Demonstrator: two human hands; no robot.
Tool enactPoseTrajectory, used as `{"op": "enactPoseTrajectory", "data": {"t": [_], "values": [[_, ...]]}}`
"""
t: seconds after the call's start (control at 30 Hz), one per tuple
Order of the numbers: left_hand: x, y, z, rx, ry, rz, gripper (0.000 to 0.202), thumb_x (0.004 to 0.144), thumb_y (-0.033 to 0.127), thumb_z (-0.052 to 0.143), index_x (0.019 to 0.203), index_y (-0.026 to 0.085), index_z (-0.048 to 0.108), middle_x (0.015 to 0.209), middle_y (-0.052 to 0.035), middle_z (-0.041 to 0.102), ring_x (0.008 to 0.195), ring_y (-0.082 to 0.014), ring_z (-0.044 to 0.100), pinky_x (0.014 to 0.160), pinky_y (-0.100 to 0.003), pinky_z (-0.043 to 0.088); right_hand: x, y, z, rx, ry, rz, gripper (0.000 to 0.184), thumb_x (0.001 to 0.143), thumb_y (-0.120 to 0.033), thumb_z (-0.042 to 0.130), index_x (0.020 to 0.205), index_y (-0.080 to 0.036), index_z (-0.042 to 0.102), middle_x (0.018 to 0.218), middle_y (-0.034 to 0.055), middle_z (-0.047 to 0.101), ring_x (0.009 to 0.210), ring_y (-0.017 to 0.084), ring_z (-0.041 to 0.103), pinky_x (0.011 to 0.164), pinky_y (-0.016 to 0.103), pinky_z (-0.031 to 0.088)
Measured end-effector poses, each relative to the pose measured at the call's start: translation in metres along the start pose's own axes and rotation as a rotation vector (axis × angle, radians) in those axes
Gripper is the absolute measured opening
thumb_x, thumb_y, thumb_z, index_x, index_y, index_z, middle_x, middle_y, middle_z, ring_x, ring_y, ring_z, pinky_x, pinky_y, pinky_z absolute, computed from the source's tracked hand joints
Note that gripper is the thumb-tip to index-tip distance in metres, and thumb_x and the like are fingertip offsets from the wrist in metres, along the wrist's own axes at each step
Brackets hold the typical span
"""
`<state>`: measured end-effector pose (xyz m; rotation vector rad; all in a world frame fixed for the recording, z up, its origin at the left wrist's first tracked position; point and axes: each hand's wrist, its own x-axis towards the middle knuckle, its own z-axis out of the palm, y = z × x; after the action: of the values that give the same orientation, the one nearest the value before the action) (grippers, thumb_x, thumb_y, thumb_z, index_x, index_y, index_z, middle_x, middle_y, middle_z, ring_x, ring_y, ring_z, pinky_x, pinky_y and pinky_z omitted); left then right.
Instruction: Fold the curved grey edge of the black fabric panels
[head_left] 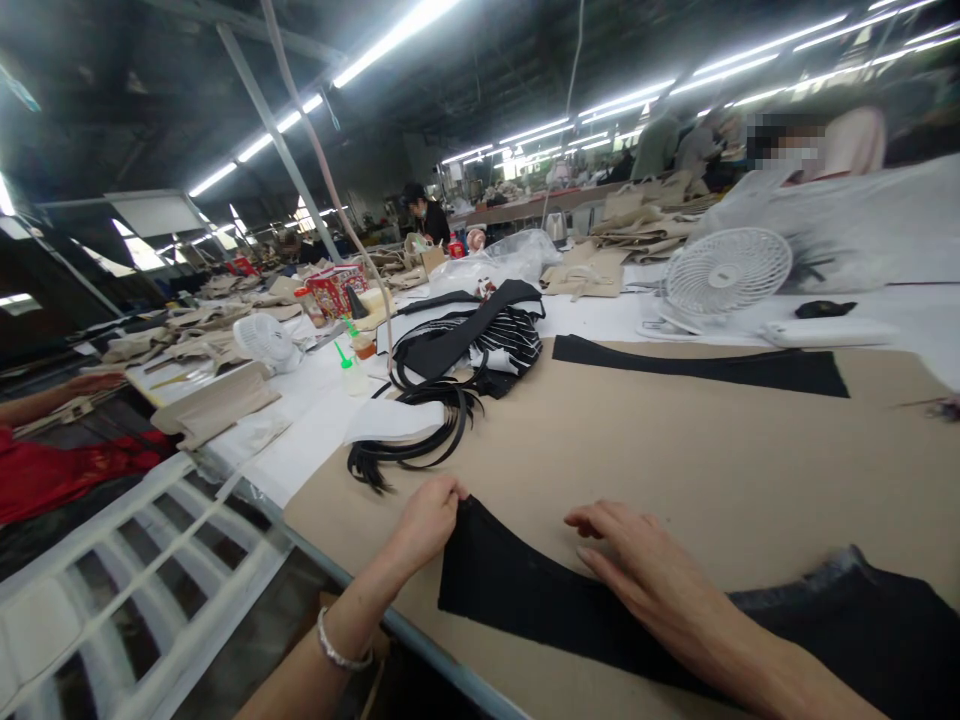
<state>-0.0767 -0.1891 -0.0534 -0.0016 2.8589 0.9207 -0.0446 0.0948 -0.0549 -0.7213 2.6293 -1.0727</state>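
A black fabric piece (pixel 517 590) lies on the brown cardboard sheet (pixel 675 460) covering the table in front of me. My left hand (pixel 427 520), with a bracelet at the wrist, is closed in a pinch on the upper left corner of the fabric. My right hand (pixel 637 560) lies flat with fingers stretched out on the fabric's upper edge, pressing it down. A second black strip (pixel 705 365) lies further back on the cardboard.
A bundle of black straps (pixel 420 440) and striped black cloth (pixel 480 340) sit beyond my left hand. Glue bottles (pixel 352 370), a white fan (pixel 724 275) and a white rack (pixel 112 590) at left. Other people work at far tables.
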Motion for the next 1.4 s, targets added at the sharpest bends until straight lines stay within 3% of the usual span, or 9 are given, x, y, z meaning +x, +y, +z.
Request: {"op": "enactPoseTrajectory", "data": {"t": [0.1,0.17,0.27,0.37,0.67,0.9,1.1,1.3,1.4], "values": [[-0.008,0.005,0.009,0.047,0.153,0.019,0.027,0.084,0.007,0.036,0.093,0.018,0.059,0.097,-0.0067,0.058,0.097,-0.0206,0.054,0.090,-0.037,0.040,-0.020,0.012,-0.007,-0.118,-0.014,-0.067,0.022,0.099,-0.020,0.041,0.117,-0.025,0.053,0.113,0.0041,0.054,0.100,0.023,0.050,0.089,0.046,0.034],[-0.017,0.011,0.015,0.055,0.211,0.181,0.029,0.089,0.009,0.036,0.104,0.019,0.059,0.106,-0.0075,0.058,0.104,-0.0204,0.053,0.094,-0.038,0.041,-0.027,0.012,-0.007,-0.161,-0.030,-0.117,0.024,0.098,-0.015,0.044,0.119,-0.025,0.051,0.113,0.0039,0.052,0.098,0.023,0.050,0.087,0.045,0.035],[-0.030,0.014,0.022,0.115,0.193,0.491,0.032,0.093,0.010,0.037,0.111,0.021,0.060,0.107,-0.0061,0.063,0.103,-0.0198,0.054,0.092,-0.037,0.044,-0.028,0.001,-0.002,-0.188,-0.071,-0.182,0.031,0.095,-0.007,0.046,0.121,-0.025,0.049,0.111,0.0034,0.051,0.096,0.022,0.048,0.085,0.043,0.036],[-0.037,0.007,0.027,0.231,0.129,0.613,0.033,0.092,0.008,0.038,0.113,0.020,0.061,0.108,-0.0061,0.065,0.102,-0.0202,0.055,0.090,-0.038,0.045,-0.021,-0.010,0.006,-0.217,-0.110,-0.232,0.033,0.094,-0.003,0.043,0.119,-0.022,0.050,0.108,0.0042,0.051,0.095,0.023,0.047,0.084,0.043,0.036],[-0.042,-0.003,0.029,0.396,0.078,0.670,0.038,0.090,0.008,0.041,0.122,0.020,0.057,0.114,-0.0055,0.067,0.111,-0.0247,0.051,0.093,-0.045,0.037,-0.016,-0.008,0.001,-0.221,-0.186,-0.126,0.027,0.092,-0.004,0.052,0.113,-0.021,0.052,0.109,0.0030,0.051,0.097,0.022,0.045,0.088,0.043,0.034],[-0.053,0.031,0.038,0.229,0.140,0.527,0.037,0.085,0.001,0.043,0.106,0.024,0.062,0.115,-0.0055,0.059,0.112,-0.0233,0.048,0.093,-0.046,0.035,-0.021,-0.002,-0.004,-0.203,-0.147,-0.081,0.021,0.092,-0.010,0.060,0.109,-0.019,0.053,0.104,0.0024,0.052,0.095,0.022,0.046,0.088,0.044,0.033],[-0.061,0.049,0.061,0.163,-0.036,0.595,0.035,0.088,0.004,0.041,0.111,0.022,0.059,0.100,-0.0032,0.064,0.095,-0.0193,0.054,0.084,-0.038,0.044,-0.019,-0.002,-0.001,-0.236,-0.141,-0.083,0.017,0.091,-0.009,0.060,0.103,-0.019,0.054,0.100,0.0018,0.054,0.095,0.023,0.048,0.087,0.043,0.033],[-0.072,0.039,0.070,0.357,0.015,0.769,0.045,0.088,0.005,0.040,0.132,0.008,0.048,0.115,-0.0122,0.063,0.105,-0.0240,0.053,0.092,-0.040,0.047,-0.026,0.000,-0.010,-0.243,-0.161,-0.082,0.014,0.088,-0.009,0.062,0.095,-0.018,0.053,0.099,0.0015,0.056,0.095,0.022,0.050,0.087,0.042,0.034],[-0.074,0.037,0.069,0.394,0.024,0.774,0.049,0.087,0.004,0.040,0.135,0.010,0.045,0.119,-0.0112,0.062,0.109,-0.0234,0.052,0.097,-0.041,0.046,-0.026,-0.001,-0.020,-0.228,-0.196,-0.065,0.016,0.087,-0.012,0.066,0.096,-0.018,0.054,0.099,0.0012,0.057,0.095,0.022,0.052,0.087,0.042,0.035]]}}
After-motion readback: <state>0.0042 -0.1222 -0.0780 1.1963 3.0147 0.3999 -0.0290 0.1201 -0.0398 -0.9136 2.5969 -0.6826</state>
